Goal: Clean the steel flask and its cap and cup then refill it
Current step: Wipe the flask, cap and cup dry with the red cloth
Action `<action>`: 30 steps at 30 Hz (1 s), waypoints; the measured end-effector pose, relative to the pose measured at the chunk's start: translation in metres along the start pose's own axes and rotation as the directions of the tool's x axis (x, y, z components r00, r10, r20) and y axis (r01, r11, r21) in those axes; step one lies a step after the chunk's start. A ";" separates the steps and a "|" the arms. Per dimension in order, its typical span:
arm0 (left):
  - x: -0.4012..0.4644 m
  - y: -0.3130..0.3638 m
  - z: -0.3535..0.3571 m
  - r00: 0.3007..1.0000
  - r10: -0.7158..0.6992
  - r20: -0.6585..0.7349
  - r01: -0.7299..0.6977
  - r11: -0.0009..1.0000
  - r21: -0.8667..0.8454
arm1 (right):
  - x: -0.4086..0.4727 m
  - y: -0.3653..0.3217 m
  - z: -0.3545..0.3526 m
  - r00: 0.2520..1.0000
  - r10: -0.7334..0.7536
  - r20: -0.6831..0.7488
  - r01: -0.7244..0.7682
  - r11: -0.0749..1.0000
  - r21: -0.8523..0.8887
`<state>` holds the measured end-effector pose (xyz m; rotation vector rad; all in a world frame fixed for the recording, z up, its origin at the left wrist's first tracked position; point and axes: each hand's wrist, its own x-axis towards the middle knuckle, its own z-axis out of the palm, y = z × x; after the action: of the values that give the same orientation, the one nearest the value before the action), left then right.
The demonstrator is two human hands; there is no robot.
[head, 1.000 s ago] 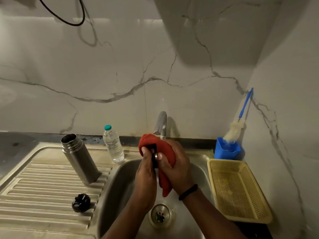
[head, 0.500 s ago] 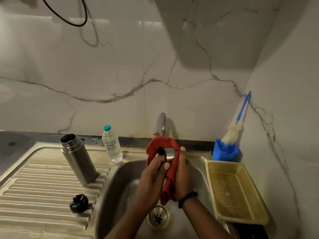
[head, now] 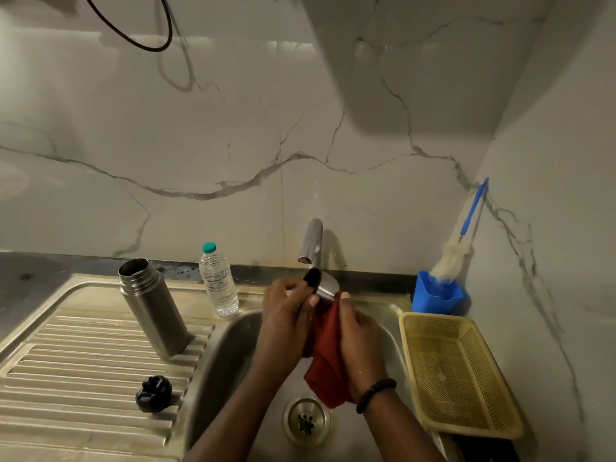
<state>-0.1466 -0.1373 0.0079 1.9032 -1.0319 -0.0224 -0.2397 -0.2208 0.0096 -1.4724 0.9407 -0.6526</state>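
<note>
**Cup now out of the cloth**

Since a moment ago the shiny steel cup [head: 325, 286] has slid up under the tap [head: 311, 243], held by curled left hand [head: 286, 311] fingers. Right hand [head: 361, 341] grips the crumpled red cloth [head: 328, 368]. Cylindrical steel flask [head: 151, 306] stands on the ribbed drainboard [head: 66, 361], knobby black cap [head: 153, 394] nearby.

Glossy steel flask [head: 154, 306] (red cloth [head: 328, 358])
</note>
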 end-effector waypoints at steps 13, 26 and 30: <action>-0.020 0.007 0.007 0.912 -0.309 0.268 0.402 0.549 -0.733 | -0.004 0.000 0.000 0.957 0.116 0.267 -0.244 0.819 0.519; -0.020 -0.008 0.005 0.992 -0.120 -0.042 0.089 0.886 -0.455 | -0.008 0.016 -0.001 0.922 0.074 0.380 -0.284 0.796 0.534; -0.014 -0.007 0.000 0.979 -0.189 0.076 0.197 0.783 -0.589 | -0.007 0.018 0.000 0.939 0.028 0.343 -0.207 0.842 0.498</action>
<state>-0.1508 -0.1267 -0.0019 1.4117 -0.7139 -0.4335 -0.2468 -0.2139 -0.0070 -0.9728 0.5285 -0.5031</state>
